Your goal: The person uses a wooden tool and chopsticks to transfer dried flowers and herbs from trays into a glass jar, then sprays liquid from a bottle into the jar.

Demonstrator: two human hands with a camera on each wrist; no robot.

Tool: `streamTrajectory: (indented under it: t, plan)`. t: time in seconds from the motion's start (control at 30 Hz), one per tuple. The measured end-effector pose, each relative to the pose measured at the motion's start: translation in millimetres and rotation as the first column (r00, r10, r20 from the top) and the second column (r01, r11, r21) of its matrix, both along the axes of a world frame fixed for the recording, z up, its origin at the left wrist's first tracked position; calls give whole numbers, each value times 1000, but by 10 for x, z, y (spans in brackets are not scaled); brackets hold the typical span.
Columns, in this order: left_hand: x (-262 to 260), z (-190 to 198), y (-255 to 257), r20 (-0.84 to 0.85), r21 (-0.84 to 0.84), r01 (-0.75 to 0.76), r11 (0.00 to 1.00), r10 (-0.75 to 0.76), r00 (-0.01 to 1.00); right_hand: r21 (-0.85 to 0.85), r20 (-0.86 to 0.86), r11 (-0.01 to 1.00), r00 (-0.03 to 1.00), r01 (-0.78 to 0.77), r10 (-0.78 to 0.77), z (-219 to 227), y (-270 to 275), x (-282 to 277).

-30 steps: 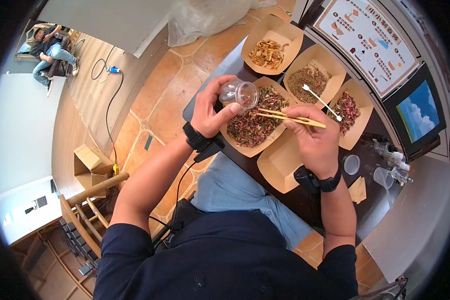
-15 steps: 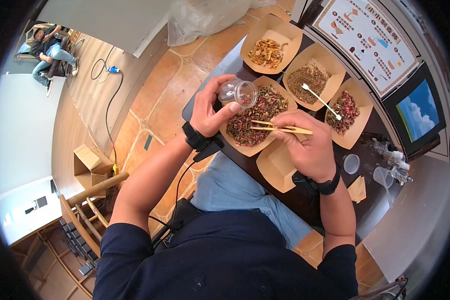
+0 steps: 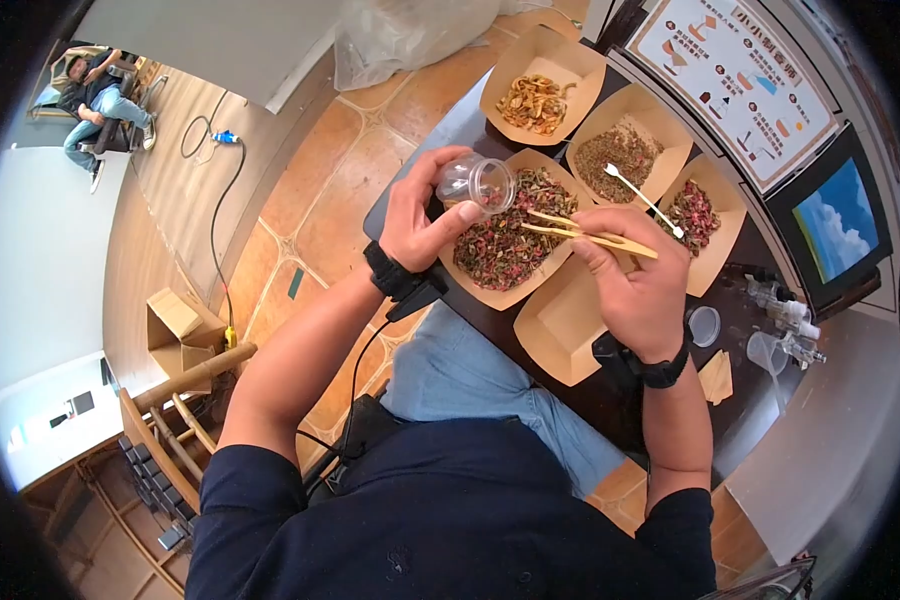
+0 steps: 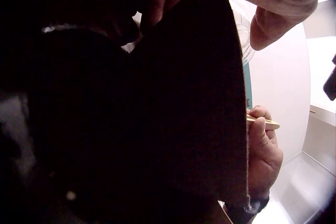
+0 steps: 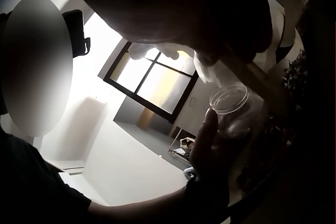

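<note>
In the head view my left hand (image 3: pixel 417 222) holds a clear plastic jar (image 3: pixel 490 186), tilted with its mouth toward the right hand. The jar's rim also shows in the right wrist view, with the left thumb (image 5: pixel 207 137) against it. My right hand (image 3: pixel 646 285) pinches bamboo tweezers (image 3: pixel 595 239), whose two tips lie slightly apart over a mix of dried petals and leaves (image 3: pixel 495 258), just right of the jar's mouth. This mix fills a brown paper tray (image 3: pixel 505 302) below both hands. In the left wrist view, a dark shape hides most of the scene.
More paper trays hold orange-brown dried pieces (image 3: pixel 533 104), brown crumbs (image 3: pixel 610 165) and pink petals (image 3: pixel 697 215). A white stick (image 3: pixel 642 200) lies across two of them. Another tray (image 3: pixel 555 335) stands under the right wrist. A round lid (image 3: pixel 704 326) and small bottles (image 3: pixel 785 315) are at right.
The tweezers went from beside the jar's mouth down and left over the petal mix, then back up and right. The left hand and jar have stayed nearly still.
</note>
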State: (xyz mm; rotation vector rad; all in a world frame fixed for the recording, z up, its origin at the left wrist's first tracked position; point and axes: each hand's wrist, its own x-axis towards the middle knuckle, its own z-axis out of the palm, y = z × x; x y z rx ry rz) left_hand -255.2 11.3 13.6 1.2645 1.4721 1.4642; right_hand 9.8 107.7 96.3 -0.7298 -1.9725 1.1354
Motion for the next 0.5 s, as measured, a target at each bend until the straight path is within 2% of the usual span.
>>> streamTrajectory:
  t: [0.13,0.23,0.3,0.5]
  plan:
    - [-9,-6,11,-18,8,1,1000,-1,1000,10,87,997,993,-77,76,47,38,40]
    - [-19,-14,13,-25,7,11,1000,-10,1000,59,57,997,997,-51,48,19,38,25]
    - [-18,-4,11,-29,9,11,1000,-11,1000,-15,-10,1000,1000,14,-14,27,32,30]
    - [-19,-11,24,-26,12,19,1000,-18,999,-27,-37,999,999,25,-26,-63,28,-39]
